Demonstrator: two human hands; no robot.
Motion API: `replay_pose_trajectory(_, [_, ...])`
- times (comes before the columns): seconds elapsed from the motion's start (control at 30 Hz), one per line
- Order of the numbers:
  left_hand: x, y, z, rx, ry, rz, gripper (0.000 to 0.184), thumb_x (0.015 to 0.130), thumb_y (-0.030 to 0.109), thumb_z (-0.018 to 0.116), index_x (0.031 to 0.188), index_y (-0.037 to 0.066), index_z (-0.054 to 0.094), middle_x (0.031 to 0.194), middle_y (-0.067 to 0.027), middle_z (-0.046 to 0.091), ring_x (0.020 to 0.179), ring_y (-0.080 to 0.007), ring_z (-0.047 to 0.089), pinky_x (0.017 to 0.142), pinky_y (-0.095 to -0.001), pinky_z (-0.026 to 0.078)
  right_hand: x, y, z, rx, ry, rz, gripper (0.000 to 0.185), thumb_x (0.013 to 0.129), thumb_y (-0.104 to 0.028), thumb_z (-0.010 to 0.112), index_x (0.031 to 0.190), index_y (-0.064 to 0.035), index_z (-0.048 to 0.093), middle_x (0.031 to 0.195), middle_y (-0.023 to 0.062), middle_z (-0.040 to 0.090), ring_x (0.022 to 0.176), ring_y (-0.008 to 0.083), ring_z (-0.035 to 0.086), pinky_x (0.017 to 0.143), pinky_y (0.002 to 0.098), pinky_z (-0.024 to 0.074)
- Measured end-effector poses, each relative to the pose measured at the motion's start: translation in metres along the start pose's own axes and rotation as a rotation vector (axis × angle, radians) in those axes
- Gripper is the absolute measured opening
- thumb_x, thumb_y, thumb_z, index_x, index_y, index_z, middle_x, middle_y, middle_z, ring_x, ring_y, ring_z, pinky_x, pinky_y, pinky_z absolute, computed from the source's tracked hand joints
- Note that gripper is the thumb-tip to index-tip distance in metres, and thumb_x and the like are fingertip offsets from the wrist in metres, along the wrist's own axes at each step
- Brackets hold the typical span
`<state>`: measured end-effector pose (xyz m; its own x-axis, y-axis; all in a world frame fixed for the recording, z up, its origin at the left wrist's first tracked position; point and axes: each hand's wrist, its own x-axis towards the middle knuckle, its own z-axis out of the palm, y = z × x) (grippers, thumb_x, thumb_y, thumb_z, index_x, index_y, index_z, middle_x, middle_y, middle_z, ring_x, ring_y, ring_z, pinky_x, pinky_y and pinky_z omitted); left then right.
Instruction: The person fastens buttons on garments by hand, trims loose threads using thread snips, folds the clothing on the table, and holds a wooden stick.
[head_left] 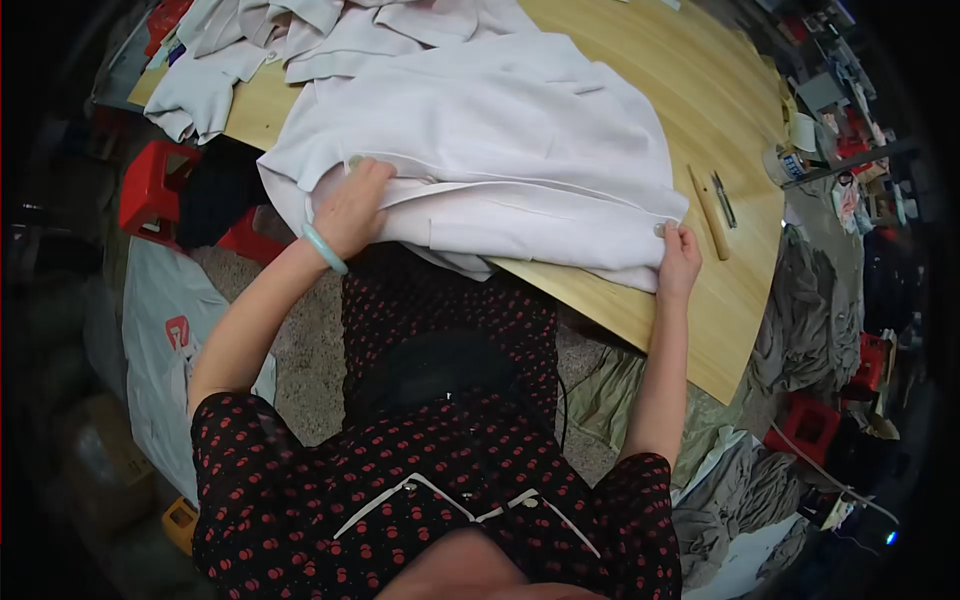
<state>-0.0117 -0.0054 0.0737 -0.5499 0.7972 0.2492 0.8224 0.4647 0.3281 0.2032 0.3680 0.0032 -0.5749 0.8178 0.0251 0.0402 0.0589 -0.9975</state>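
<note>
1. Here's the bench [715, 130], pale wood, stretching away to the far right, its near edge right in front of the person.
2. Across it lies the pale coat [480, 120], spread flat at the near side, part of it hanging over the edge.
3. Far left, a pile of pale clothes [350, 35] sits rumpled just beyond the coat.
4. Down on the left floor, a white plastic bag [160, 340], and beyond it a red stool [160, 195].
5. Left hand [352, 210]: fingers bent and closed over the coat's front edge, fingertips partly hidden.
6. Right hand [679, 258]: nearly closed, thumb and fingers pinching the coat's right corner, the front edge running straight between both hands.
7. To its right, a wooden stick [710, 212] and, just beside that, a slim dark tool [724, 200].
8. A pale green bangle [325, 250] circles the left wrist.
9. Smallest: a round button [660, 229] by the right fingertips.
</note>
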Motion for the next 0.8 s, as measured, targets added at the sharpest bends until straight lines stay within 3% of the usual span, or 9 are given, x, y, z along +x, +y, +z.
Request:
replay_pose_trajectory(0.1, [-0.023,-0.009,-0.014,0.090,0.044,-0.019,0.035,0.061,-0.007,0.054,0.093,0.002,0.046,0.089,-0.0151,0.048,0.088,-0.0336,0.049,0.075,-0.0393,0.042,-0.003,0.001,0.005,0.008,0.047,-0.064,0.016,0.086,-0.016,0.056,0.087,0.0000,0.057,0.076,-0.0001,0.057,0.067,0.0037,0.048,0.060,0.0172,0.0386])
replay_pose_trajectory(0.27, [-0.057,-0.009,-0.026,0.058,0.017,-0.101,0.026,0.062,-0.008,0.055,0.087,0.000,0.056,0.094,-0.0122,0.053,0.090,-0.0315,0.051,0.078,-0.0370,0.042,-0.006,0.004,0.003,0.024,0.057,-0.116,0.014,0.088,-0.014,0.054,0.090,0.0001,0.056,0.082,0.0018,0.057,0.074,0.0066,0.050,0.068,0.0199,0.0413])
replay_pose_trajectory(0.37, [-0.067,-0.026,-0.035,-0.128,-0.132,-0.079,0.031,0.062,-0.006,0.060,0.092,-0.001,0.057,0.097,-0.0112,0.056,0.094,-0.0283,0.053,0.082,-0.0335,0.043,-0.006,0.003,0.000,0.037,0.019,-0.129,0.014,0.088,-0.014,0.053,0.090,-0.0001,0.056,0.082,0.0015,0.056,0.075,0.0065,0.050,0.068,0.0198,0.0411])
replay_pose_trajectory(0.47, [-0.054,-0.029,-0.056,-0.370,-0.431,-0.231,0.021,0.072,0.001,0.061,0.092,-0.001,0.058,0.091,-0.0102,0.059,0.087,-0.0235,0.056,0.079,-0.0304,0.044,-0.003,0.001,-0.003,0.026,-0.027,-0.075,0.014,0.088,-0.014,0.054,0.090,-0.0004,0.055,0.083,0.0010,0.056,0.075,0.0062,0.049,0.068,0.0194,0.0406])
replay_pose_trajectory(0.57, [-0.031,-0.015,-0.073,-0.512,-0.402,-0.391,0.017,0.080,0.011,0.059,0.093,0.000,0.058,0.084,-0.0100,0.059,0.079,-0.0166,0.056,0.075,-0.0265,0.044,-0.001,0.003,-0.006,-0.009,-0.060,-0.087,0.014,0.088,-0.015,0.054,0.089,-0.0006,0.056,0.082,0.0004,0.056,0.074,0.0060,0.049,0.068,0.0192,0.0402])
replay_pose_trajectory(0.6, [-0.022,-0.014,-0.065,-0.613,-0.222,-0.380,0.020,0.082,0.018,0.057,0.090,0.000,0.059,0.078,-0.0113,0.060,0.068,-0.0191,0.057,0.063,-0.0282,0.044,-0.001,0.005,-0.008,-0.026,-0.067,-0.099,0.014,0.088,-0.015,0.054,0.089,-0.0007,0.056,0.082,0.0003,0.056,0.074,0.0059,0.049,0.068,0.0191,0.0401])
replay_pose_trajectory(0.7, [0.006,-0.005,-0.046,-0.222,0.015,-0.198,0.025,0.084,0.022,0.056,0.088,-0.002,0.059,0.074,-0.0061,0.059,0.067,-0.0149,0.056,0.061,-0.0268,0.043,-0.003,0.003,-0.002,-0.046,-0.025,-0.118,0.014,0.087,-0.015,0.055,0.087,-0.0010,0.057,0.079,-0.0001,0.056,0.072,0.0057,0.048,0.066,0.0194,0.0402])
replay_pose_trajectory(0.73, [0.013,0.004,-0.039,-0.337,-0.060,-0.360,0.028,0.085,0.024,0.055,0.091,-0.003,0.057,0.078,-0.0048,0.058,0.069,-0.0144,0.057,0.061,-0.0254,0.044,-0.004,0.002,0.000,-0.085,-0.029,-0.098,0.014,0.086,-0.015,0.056,0.087,-0.0007,0.058,0.078,-0.0001,0.056,0.072,0.0056,0.048,0.066,0.0194,0.0403])
replay_pose_trajectory(0.8, [0.010,0.008,-0.015,-0.907,-0.118,-0.708,0.028,0.086,0.023,0.053,0.095,-0.004,0.054,0.081,-0.0077,0.058,0.068,-0.0165,0.058,0.060,-0.0247,0.046,-0.005,-0.001,-0.004,-0.179,-0.001,-0.060,0.016,0.085,-0.016,0.057,0.087,-0.0002,0.058,0.076,-0.0001,0.056,0.070,0.0053,0.048,0.064,0.0195,0.0405])
